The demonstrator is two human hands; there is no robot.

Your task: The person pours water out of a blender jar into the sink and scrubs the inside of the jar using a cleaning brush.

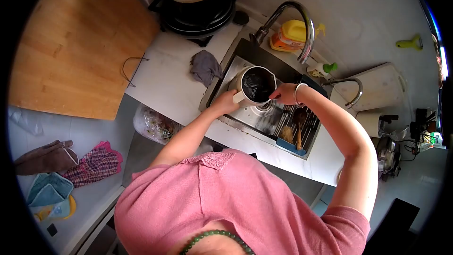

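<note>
A white jug (235, 84) with a dark, wet-looking inside is held tilted over the metal sink (250, 123), its mouth facing up toward me. My left hand (227, 102) is closed round the jug's handle. At the opposite side of the mouth, my right hand (285, 93) has its fingers bent together on the rim, the tips reaching just over the inner edge. Whether anything small is between those fingertips is hidden. Above the jug arches the chrome tap (309, 33). A grey cloth (205, 67) lies crumpled on the counter left of the sink.
On the sink's right side, a rack (309, 134) bears a wooden-handled brush (299, 137). Behind the sink stand a yellow spray bottle (289, 35) and a green-capped bottle (322, 70). A stove (198, 16) is at the back left, a wooden board (80, 42) further left.
</note>
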